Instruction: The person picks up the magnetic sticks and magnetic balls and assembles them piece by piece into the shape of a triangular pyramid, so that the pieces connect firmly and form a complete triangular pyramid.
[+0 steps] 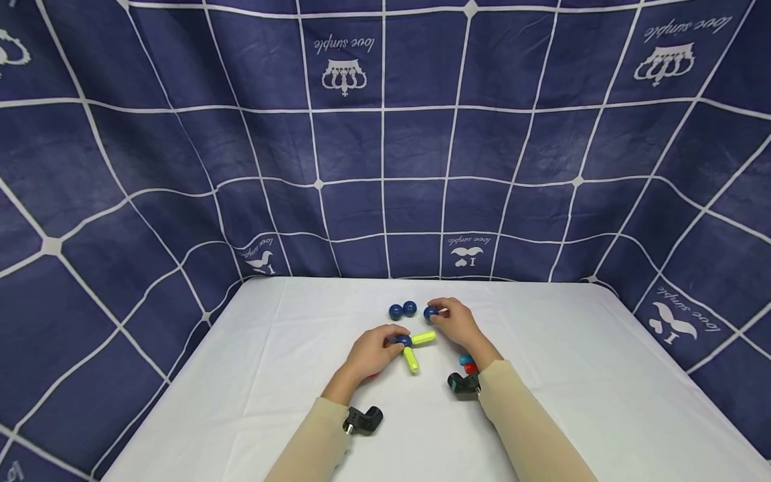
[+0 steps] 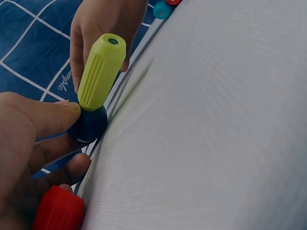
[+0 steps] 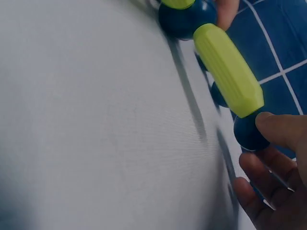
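My left hand [image 1: 373, 351] pinches a dark blue ball [image 2: 91, 125] between thumb and fingers. Two yellow-green ribbed rods extend from this ball: one rod [image 1: 424, 337] points right, the other rod [image 1: 411, 360] toward me. My right hand [image 1: 459, 325] pinches a second blue ball [image 1: 430, 313] just beyond the right-pointing rod's far end. A small gap shows between them in the head view; in the right wrist view this ball [image 3: 250, 133] and the rod [image 3: 230, 72] overlap. A red rod [image 2: 58, 210] lies below my left hand, mostly hidden in the head view.
Two loose blue balls, a left one [image 1: 395, 312] and a right one [image 1: 409, 308], sit farther back on the white-covered table [image 1: 289, 348]. A light blue piece [image 1: 466, 359] and a red piece [image 1: 470, 368] lie by my right wrist. A checked blue curtain [image 1: 415, 147] surrounds the table.
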{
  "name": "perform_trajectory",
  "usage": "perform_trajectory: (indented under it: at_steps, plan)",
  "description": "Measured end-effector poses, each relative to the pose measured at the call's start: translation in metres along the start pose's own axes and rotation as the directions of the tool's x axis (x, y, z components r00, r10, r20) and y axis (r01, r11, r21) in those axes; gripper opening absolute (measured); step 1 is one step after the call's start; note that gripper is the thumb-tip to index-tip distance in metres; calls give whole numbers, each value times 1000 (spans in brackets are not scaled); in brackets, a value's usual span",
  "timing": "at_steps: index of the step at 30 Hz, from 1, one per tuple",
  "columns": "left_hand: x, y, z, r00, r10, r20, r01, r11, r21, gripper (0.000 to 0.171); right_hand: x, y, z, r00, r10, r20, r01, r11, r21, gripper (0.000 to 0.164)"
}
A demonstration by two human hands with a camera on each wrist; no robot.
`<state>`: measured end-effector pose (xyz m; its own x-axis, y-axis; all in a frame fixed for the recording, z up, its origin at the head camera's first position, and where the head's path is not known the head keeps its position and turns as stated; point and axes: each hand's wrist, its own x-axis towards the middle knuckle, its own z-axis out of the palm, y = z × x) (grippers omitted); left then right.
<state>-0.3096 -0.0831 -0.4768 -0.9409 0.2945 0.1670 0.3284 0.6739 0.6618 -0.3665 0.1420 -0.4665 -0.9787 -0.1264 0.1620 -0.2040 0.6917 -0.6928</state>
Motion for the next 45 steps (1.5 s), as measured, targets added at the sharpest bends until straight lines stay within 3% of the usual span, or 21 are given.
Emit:
perform_trajectory:
  at_steps: [6, 15, 37, 45]
  plan:
    - [0, 0, 0, 1000, -1, 1, 1, 1000, -2, 26, -14, 0, -8, 999, 48, -14, -46, 994, 98, 33]
    - [1, 0, 0, 1000, 0, -4, 0, 1000, -5, 25, -33, 3, -17, 999, 33, -6, -32, 987, 156, 35]
    - [4, 2, -4, 1000, 3, -23, -4, 999, -36, 24, -38, 11, -25, 994, -14, 106, 0, 991, 131, 31]
    - [2, -2, 1, 1000, -19, -13, 18, 999, -40, 25, -42, 15, -21, 995, -10, 98, -1, 994, 112, 29]
